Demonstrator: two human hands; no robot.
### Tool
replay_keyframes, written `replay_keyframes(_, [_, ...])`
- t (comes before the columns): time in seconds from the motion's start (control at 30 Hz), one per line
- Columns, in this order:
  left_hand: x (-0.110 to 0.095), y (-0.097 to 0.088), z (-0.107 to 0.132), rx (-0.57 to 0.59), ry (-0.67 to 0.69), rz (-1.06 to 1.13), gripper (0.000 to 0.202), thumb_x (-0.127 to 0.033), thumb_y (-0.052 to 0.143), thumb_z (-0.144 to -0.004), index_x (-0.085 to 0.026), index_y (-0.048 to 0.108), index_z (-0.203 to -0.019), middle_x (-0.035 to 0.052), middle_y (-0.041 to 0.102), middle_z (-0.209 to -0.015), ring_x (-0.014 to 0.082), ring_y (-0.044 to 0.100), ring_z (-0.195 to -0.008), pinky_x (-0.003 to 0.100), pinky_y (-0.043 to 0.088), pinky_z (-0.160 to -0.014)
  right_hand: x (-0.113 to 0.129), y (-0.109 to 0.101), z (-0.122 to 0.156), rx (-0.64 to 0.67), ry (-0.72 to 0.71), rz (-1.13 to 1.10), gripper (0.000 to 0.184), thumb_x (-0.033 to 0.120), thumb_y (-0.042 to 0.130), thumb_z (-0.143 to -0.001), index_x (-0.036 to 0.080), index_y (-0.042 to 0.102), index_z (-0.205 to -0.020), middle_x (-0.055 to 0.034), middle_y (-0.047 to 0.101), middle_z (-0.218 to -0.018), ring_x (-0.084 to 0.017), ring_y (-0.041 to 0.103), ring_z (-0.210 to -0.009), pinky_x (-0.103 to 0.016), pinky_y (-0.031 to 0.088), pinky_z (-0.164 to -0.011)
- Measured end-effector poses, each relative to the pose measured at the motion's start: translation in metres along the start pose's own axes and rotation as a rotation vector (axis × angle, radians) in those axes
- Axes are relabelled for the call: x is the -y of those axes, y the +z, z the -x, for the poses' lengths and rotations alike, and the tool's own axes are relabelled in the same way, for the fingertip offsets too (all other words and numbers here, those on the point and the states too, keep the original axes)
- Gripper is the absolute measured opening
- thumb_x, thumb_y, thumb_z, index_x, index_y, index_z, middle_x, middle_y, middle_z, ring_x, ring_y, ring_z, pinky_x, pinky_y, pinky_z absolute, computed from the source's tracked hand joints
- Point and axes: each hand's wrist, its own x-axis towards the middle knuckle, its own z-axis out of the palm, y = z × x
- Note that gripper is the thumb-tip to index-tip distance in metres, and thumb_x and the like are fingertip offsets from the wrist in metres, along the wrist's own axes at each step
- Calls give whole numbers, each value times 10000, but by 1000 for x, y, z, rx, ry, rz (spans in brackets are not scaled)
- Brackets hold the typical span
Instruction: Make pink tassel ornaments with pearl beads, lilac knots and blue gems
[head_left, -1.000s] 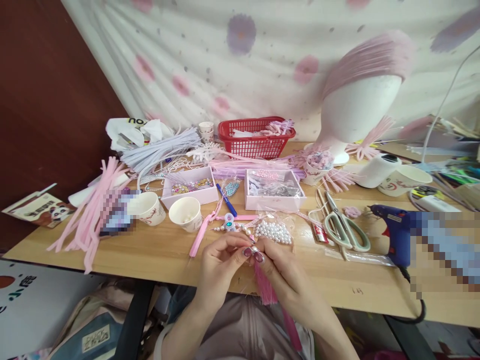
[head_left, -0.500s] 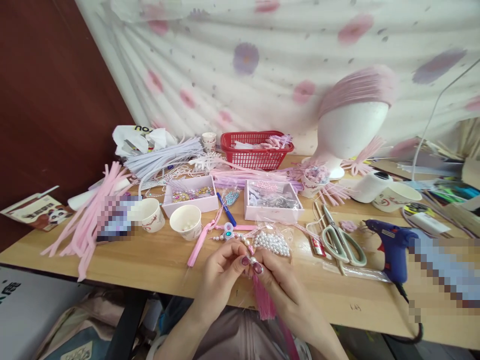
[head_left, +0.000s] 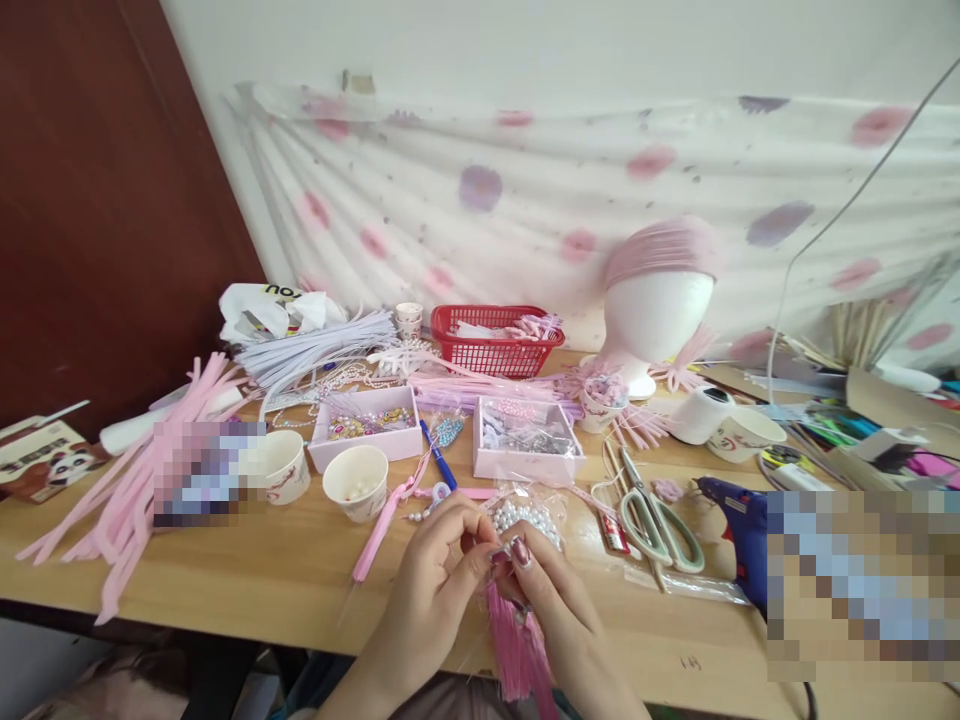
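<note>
Low at the centre, fingertips are meeting: the left hand [head_left: 435, 565] and the right hand [head_left: 553, 595] are each pinching thumb against forefinger, leaving hardly any gap, and are holding the top of a pink tassel [head_left: 506, 640]. The exact part being gripped is hiding behind the fingers. Its strands are hanging toward six o'clock, in front of the edge of a wooden table [head_left: 637, 640].

Counting from the hands, a clear bag of white beads [head_left: 525, 515] is lying just beyond them at twelve. A blue pen [head_left: 439, 458] is resting at eleven; a paper cup [head_left: 358, 506] containing pale beads is standing at ten. Pale-green-handled scissors [head_left: 643, 492] are lying between two and three, and a blue glue gun [head_left: 739, 505] is lying at three, partly pixelated. Farther out at twelve, a white box [head_left: 525, 465] is sitting before a red basket [head_left: 495, 355]. At one, a white foam head [head_left: 656, 310] is wearing pink strands.
</note>
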Motion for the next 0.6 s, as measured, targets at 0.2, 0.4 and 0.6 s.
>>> replay_keyframes(0.2, [-5,3,-3,-65,-58,49,269,-369,570,-961,-194,566,-757,15,577,-784,155,538,-734,250,432,-695,-10,-1,-6,-94,93,-292,535,665,685,-808,202,468,-652,61,324,-583,-99,268,-532,-253,222,-500])
replay_keyframes(0.4, [-7,10,-8,-158,-327,445,404,-573,654,-865,-192,520,-840,-8,640,-682,73,460,-430,202,389,-432,-13,1,-11,-35,153,-464,500,593,745,-761,187,506,-593,75,318,-507,-72,207,-462,-246,165,-461])
replay_keyframes(0.6, [-14,8,-17,-285,-401,738,436,-436,888,-672,-154,589,-818,-57,586,-578,50,518,-485,140,448,-486,-17,1,-6,-33,210,-393,426,499,742,-744,178,534,-555,53,387,-509,-79,279,-463,-242,222,-473])
